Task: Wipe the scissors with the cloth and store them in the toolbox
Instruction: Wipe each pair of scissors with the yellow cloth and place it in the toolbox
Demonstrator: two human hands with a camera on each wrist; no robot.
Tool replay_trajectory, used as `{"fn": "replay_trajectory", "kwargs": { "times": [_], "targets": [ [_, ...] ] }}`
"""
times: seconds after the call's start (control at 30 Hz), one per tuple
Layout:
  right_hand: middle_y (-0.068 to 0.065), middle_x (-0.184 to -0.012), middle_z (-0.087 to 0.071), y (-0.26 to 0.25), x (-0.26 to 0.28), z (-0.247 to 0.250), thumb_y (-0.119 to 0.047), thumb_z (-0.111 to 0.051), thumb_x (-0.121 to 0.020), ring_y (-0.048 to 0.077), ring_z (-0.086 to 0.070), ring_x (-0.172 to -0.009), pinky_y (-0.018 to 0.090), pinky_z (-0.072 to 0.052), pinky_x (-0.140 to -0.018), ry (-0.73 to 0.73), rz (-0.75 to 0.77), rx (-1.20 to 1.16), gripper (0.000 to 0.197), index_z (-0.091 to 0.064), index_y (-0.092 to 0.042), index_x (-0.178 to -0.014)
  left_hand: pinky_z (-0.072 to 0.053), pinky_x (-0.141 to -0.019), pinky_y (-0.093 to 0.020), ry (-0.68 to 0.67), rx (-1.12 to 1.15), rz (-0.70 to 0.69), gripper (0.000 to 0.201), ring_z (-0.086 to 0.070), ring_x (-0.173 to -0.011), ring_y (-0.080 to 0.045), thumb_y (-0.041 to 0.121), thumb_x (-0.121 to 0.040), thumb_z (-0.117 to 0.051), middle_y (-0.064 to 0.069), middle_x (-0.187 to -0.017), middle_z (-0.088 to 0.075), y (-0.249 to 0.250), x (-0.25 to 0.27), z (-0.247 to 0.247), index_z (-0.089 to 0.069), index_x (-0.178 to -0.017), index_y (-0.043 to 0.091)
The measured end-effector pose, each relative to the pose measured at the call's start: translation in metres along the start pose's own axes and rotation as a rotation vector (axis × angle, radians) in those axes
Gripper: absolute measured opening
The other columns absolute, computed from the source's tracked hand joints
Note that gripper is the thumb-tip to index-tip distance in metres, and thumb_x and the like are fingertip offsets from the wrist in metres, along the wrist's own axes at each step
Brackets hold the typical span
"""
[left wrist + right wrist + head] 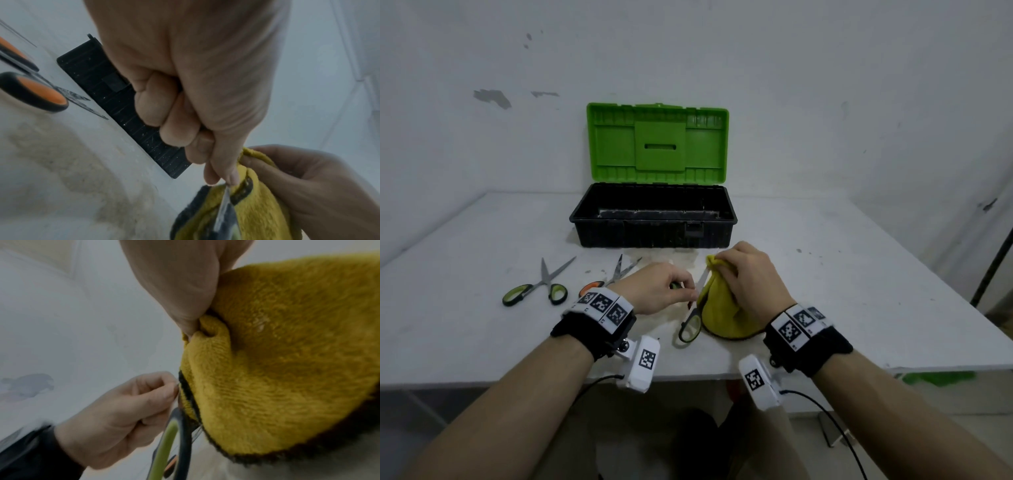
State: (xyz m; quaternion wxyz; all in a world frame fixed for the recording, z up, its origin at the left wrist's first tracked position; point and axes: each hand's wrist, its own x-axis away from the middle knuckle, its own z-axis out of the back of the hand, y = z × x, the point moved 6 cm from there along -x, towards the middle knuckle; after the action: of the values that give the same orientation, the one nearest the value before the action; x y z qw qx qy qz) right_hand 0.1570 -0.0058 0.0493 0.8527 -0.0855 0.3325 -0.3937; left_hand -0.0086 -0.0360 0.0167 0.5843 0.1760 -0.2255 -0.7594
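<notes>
A pair of green-handled scissors (pixel 690 328) hangs just above the table in front of the toolbox, one handle loop low and its blade (pixel 702 279) pointing up. My left hand (pixel 686 291) pinches these scissors near the blade (pixel 224 206). My right hand (pixel 727 272) grips the yellow cloth (pixel 719 310) bunched around the blade's upper part, which is hidden inside it. In the right wrist view the cloth (pixel 287 353) sits beside the handle (pixel 174 439). The toolbox (pixel 654 236) stands open with a black base and a raised green lid (pixel 658 144).
Two more pairs of scissors lie open on the white table (pixel 842 291) to the left: a green-handled pair (pixel 536 287) and an orange-handled pair (pixel 610 277), the latter partly behind my left wrist. A wall stands right behind the toolbox. The table's front edge lies under my wrists.
</notes>
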Motion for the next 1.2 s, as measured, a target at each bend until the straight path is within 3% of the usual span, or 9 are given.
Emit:
{"fn": "replay_trajectory", "kwargs": {
  "times": [0.2, 0.33, 0.5, 0.6, 0.7, 0.8, 0.9, 1.07, 1.2],
  "targets": [
    [0.003, -0.093, -0.06, -0.002, 0.002, 0.016, -0.023, -0.061, -0.094, 0.02, -0.058, -0.083, 0.033, -0.05, -0.078, 0.104, -0.012, -0.029, 0.017, -0.072, -0.014, -0.102, -0.036, -0.056, -0.018, 0.013, 0.081, 0.067, 0.02, -0.054, -0.055, 0.008, 0.041, -0.095, -0.061, 0.014, -0.071, -0.058, -0.002, 0.003, 0.004, -0.073, -0.09, 0.027],
    [0.002, -0.098, -0.06, -0.024, 0.02, -0.008, -0.024, -0.059, -0.095, 0.018, -0.056, -0.093, 0.033, -0.049, -0.08, -0.079, 0.104, 0.038, 0.018, -0.072, -0.016, -0.104, -0.035, -0.057, -0.015, -0.021, 0.053, 0.056, 0.018, -0.053, -0.064, 0.006, 0.04, -0.096, -0.06, 0.016, -0.079, -0.06, 0.003, 0.003, 0.001, -0.073, -0.095, 0.028],
    [0.004, -0.093, -0.061, -0.007, 0.004, -0.005, -0.024, -0.06, -0.094, 0.02, -0.056, -0.092, 0.032, -0.046, -0.082, 0.012, -0.016, -0.015, 0.018, -0.073, -0.013, -0.099, -0.037, -0.067, -0.018, -0.036, -0.013, 0.001, 0.02, -0.057, -0.079, -0.001, 0.044, -0.094, -0.062, 0.012, -0.085, -0.065, 0.008, 0.004, -0.003, -0.071, -0.088, 0.028],
    [0.006, -0.09, -0.062, 0.009, -0.01, 0.004, -0.027, -0.061, -0.094, 0.024, -0.058, -0.088, 0.033, -0.046, -0.078, 0.071, -0.132, -0.02, 0.018, -0.073, -0.014, -0.097, -0.037, -0.063, -0.015, -0.032, 0.027, -0.005, 0.019, -0.056, -0.068, 0.005, 0.043, -0.094, -0.062, 0.014, -0.082, -0.064, 0.005, 0.004, -0.002, -0.071, -0.086, 0.028],
    [0.003, -0.092, -0.064, 0.015, -0.012, 0.01, -0.03, -0.061, -0.094, 0.018, -0.057, -0.087, 0.02, -0.038, -0.074, 0.093, -0.195, -0.034, 0.018, -0.072, -0.017, -0.099, -0.041, -0.055, -0.017, -0.056, 0.174, 0.041, 0.017, -0.049, -0.051, 0.0, 0.04, -0.094, -0.063, 0.015, -0.073, -0.061, 0.0, 0.004, -0.002, -0.071, -0.086, 0.028],
    [0.001, -0.091, -0.065, -0.001, 0.001, 0.014, -0.026, -0.063, -0.093, 0.015, -0.057, -0.085, 0.023, -0.043, -0.078, 0.086, -0.059, -0.083, 0.013, -0.072, -0.017, -0.097, -0.04, -0.051, -0.021, -0.051, 0.261, 0.073, 0.019, -0.044, -0.048, -0.004, 0.038, -0.095, -0.062, 0.009, -0.07, -0.055, -0.006, 0.005, 0.0, -0.072, -0.089, 0.022],
    [0.0, -0.095, -0.063, -0.015, 0.013, -0.004, -0.022, -0.062, -0.092, 0.017, -0.057, -0.091, 0.032, -0.048, -0.083, -0.095, 0.056, -0.029, 0.015, -0.073, -0.017, -0.101, -0.04, -0.054, -0.021, -0.04, 0.196, 0.076, 0.019, -0.046, -0.046, 0.001, 0.042, -0.094, -0.063, 0.01, -0.073, -0.058, -0.003, 0.004, 0.001, -0.071, -0.089, 0.025],
    [0.002, -0.094, -0.06, -0.01, 0.009, -0.005, -0.027, -0.058, -0.095, 0.018, -0.056, -0.092, 0.037, -0.049, -0.081, -0.025, -0.013, 0.001, 0.019, -0.072, -0.014, -0.099, -0.036, -0.063, -0.018, -0.028, -0.007, 0.018, 0.017, -0.056, -0.074, 0.002, 0.044, -0.094, -0.061, 0.015, -0.084, -0.062, 0.008, 0.005, 0.001, -0.069, -0.088, 0.031],
    [0.003, -0.095, -0.058, -0.015, 0.007, -0.004, -0.028, -0.057, -0.095, 0.019, -0.054, -0.092, 0.036, -0.049, -0.08, -0.028, 0.02, 0.033, 0.021, -0.072, -0.013, -0.099, -0.035, -0.062, -0.019, 0.008, 0.002, 0.018, 0.015, -0.055, -0.075, 0.0, 0.043, -0.095, -0.06, 0.017, -0.083, -0.061, 0.009, 0.003, 0.001, -0.067, -0.085, 0.034]
  ]
}}
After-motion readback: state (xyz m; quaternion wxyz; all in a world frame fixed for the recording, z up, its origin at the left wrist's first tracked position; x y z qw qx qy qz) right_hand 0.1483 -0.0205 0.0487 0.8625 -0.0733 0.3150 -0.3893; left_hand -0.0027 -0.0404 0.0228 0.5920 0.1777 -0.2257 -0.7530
